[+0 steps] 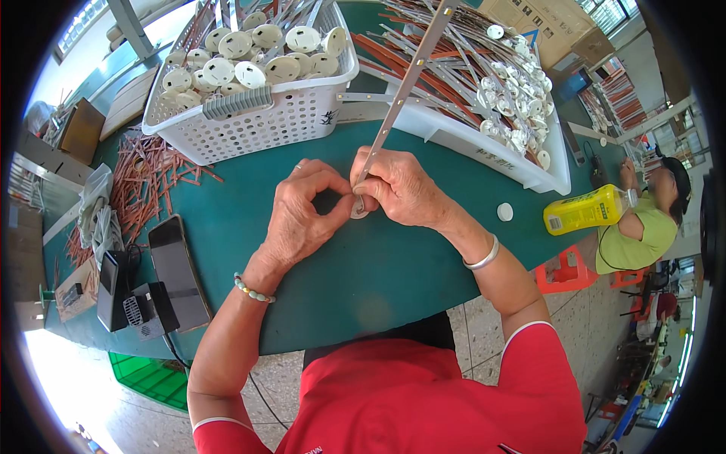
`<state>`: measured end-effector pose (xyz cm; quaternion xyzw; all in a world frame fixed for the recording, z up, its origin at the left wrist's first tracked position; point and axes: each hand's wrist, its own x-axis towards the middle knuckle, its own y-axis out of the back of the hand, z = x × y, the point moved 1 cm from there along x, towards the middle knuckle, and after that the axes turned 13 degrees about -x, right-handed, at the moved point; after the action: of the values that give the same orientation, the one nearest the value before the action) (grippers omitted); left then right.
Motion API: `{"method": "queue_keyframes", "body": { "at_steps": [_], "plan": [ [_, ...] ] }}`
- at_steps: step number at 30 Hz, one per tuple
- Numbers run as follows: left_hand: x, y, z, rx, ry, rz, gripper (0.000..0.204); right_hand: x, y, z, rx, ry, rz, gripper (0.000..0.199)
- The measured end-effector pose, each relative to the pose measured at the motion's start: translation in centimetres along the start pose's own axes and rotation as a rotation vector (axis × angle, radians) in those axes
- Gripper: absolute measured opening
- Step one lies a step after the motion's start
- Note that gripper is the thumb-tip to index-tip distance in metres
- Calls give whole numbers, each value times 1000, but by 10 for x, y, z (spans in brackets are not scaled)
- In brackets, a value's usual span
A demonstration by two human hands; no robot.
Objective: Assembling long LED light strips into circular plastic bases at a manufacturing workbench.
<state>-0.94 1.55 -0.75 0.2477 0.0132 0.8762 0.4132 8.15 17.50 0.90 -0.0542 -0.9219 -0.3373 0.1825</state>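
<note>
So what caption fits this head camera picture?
Two bare hands, left hand and right hand, press a long grey metal strip into a small white round disc.

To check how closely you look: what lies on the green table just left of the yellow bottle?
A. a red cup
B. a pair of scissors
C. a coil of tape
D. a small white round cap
D: a small white round cap lies alone on the green table, just left of the yellow bottle.

Small white round disc (358,210) on green table, long thin metal strip (401,94) slanting up from it.
</note>
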Motion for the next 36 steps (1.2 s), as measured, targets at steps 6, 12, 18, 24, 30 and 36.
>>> {"method": "queue_keyframes", "body": {
  "at_steps": [6, 12, 18, 24, 30, 36],
  "plan": [
    [0, -5, -2, 23, 10, 5, 10, 0, 3, 0, -4, -48, -34, 10],
    [-3, -16, 0, 37, 17, 93, 13, 0, 0, 1, -16, 13, 20, 13],
    [-6, -20, 0, 93, -36, 141, 15, 0, -2, 5, -60, 43, 31, 13],
    [-7, -21, 2, 133, -100, 133, 16, -3, -4, 8, -134, 119, 63, 18],
    [-9, -21, 6, 165, -101, 121, 16, -2, -3, 2, -159, 120, 55, 24],
    [-10, -21, 3, 133, -102, 136, 16, -1, -2, 1, -195, 154, 28, 22]
  ]
}}
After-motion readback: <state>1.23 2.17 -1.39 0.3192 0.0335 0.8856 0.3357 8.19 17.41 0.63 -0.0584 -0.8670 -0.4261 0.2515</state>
